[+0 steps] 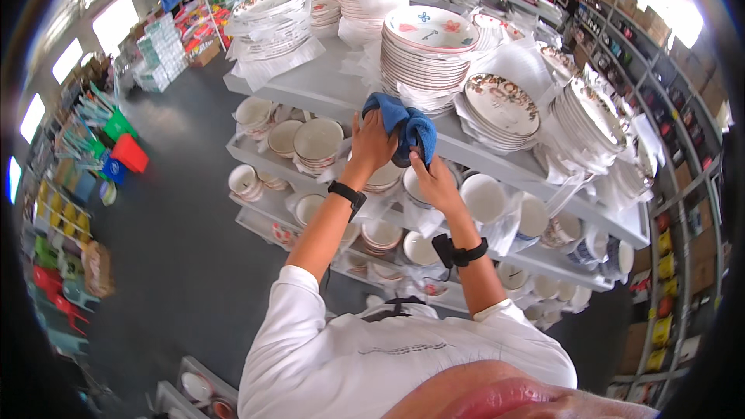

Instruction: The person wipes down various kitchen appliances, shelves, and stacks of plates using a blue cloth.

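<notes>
A blue cloth (389, 109), seemingly terry, is bunched between both hands in front of the top shelf's edge. My left hand (374, 142) lies over its left side with the fingers spread across the folds. On the right, my right hand (433, 180) pinches the lower right fold between thumb and fingers. Something dark shows under the cloth between the hands; I cannot tell what it is. Just beyond stands a tall stack of flower-patterned bowls (430, 32) with paper between some pieces. To its right, a stack of oval plates (502, 106) leans at a tilt.
Paper-wrapped plates (270, 29) stand on the grey metal shelf (279, 78) at the left. Lower tiers hold bowls (318, 139) and mugs (483, 198). More tilted plates (591, 113) crowd the right end. Tall racks (692, 233) rise at far right; grey floor (169, 233) lies left.
</notes>
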The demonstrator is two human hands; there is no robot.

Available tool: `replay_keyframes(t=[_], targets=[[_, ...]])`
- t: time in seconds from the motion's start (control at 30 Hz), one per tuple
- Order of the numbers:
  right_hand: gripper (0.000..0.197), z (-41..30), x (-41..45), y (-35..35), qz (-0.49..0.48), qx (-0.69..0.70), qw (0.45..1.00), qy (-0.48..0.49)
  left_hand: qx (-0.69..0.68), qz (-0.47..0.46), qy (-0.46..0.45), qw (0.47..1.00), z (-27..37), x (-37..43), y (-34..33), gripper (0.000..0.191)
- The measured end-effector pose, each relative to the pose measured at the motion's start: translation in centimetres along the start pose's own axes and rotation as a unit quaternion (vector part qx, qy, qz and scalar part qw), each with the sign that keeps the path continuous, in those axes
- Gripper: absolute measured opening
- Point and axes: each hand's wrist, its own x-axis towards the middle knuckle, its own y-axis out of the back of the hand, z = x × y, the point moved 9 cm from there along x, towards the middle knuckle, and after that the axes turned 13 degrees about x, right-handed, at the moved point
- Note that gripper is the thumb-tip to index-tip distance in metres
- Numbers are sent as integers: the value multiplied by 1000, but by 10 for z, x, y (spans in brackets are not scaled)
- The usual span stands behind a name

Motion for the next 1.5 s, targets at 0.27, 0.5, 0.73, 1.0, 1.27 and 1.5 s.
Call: replay_keyframes(t=[0.27,0.5,0.73,1.0,1.27,1.5], targets=[[39,7,11,-86,-13,12,1000,4,31,27,-14,999,-95,10,-9,58],[33,-42,49,-128,187,-35,977,95,-28,-13,-106,994,-116,38,0,41],[62,-30,111,-190,164,-449,865,155,-22,73,-109,991,-180,-3,36,46],[52,-3,172,-243,233,-496,821,159,-170,-158,-51,971,-262,-23,9,38],[49,-6,128,-407,54,-76,975,201,-351,0,10,936,-385,-146,68,55],[61,6,113,-633,-248,121,959,68,-219,33,152,963,-571,-234,130,80]])
